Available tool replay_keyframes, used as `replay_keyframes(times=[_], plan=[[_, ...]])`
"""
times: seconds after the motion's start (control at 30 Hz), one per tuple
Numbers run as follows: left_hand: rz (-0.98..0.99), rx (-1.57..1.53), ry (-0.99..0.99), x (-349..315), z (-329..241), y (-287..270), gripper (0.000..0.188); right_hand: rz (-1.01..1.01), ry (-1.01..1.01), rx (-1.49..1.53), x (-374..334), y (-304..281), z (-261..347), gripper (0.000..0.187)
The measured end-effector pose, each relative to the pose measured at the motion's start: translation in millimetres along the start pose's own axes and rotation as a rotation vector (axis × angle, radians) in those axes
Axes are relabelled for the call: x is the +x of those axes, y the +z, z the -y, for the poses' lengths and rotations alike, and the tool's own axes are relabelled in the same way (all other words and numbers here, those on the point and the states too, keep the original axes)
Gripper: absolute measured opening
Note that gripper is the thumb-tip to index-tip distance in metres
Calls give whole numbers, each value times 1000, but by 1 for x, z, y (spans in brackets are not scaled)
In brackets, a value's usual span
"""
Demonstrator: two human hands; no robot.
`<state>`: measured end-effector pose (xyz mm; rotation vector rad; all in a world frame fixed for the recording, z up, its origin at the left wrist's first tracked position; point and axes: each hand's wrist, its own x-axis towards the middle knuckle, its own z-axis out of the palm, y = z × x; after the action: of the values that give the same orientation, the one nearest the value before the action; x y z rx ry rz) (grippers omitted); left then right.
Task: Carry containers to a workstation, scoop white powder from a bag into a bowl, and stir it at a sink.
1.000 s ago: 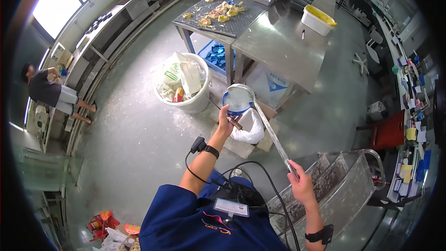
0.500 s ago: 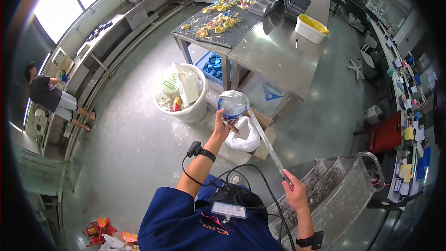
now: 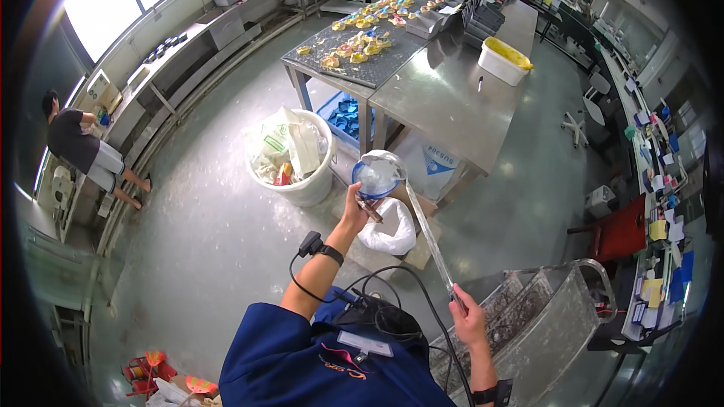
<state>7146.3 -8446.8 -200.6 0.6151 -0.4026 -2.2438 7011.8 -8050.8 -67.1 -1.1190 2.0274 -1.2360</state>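
My left hand (image 3: 354,208) is closed around a blue bowl (image 3: 357,173) and a brown-handled tool (image 3: 371,212), whose far end I cannot make out. Whitish material shows inside the bowl. In my right hand (image 3: 469,318) is the lower end of a long, white-smeared ladle (image 3: 427,230). Its head is tilted at the bowl's far rim; whether they touch is unclear. Below the bowl stands an opened white bag (image 3: 391,235), with its mouth facing up.
A white bin (image 3: 309,186) full of rubbish stands ahead to the left. The steel table (image 3: 445,94) beyond carries yellow moulds (image 3: 354,49) and a white tub (image 3: 504,62). Metal steps (image 3: 543,332) stand at my right. A person (image 3: 79,143) works at the left counter.
My right hand and the ladle's handle have shifted slightly left. The ladle head sits more on edge, and more of the whitish material in the bowl shows. My left hand keeps its grip.
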Motion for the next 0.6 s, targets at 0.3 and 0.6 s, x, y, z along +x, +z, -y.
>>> replay_keyframes(times=[0.3,0.6], plan=[[-3,44,15,-24,-4,-11,74,221,525,896,1,8,3,51],[-296,109,225,-128,-108,-90,72,172,766,655,90,120,-127,52]])
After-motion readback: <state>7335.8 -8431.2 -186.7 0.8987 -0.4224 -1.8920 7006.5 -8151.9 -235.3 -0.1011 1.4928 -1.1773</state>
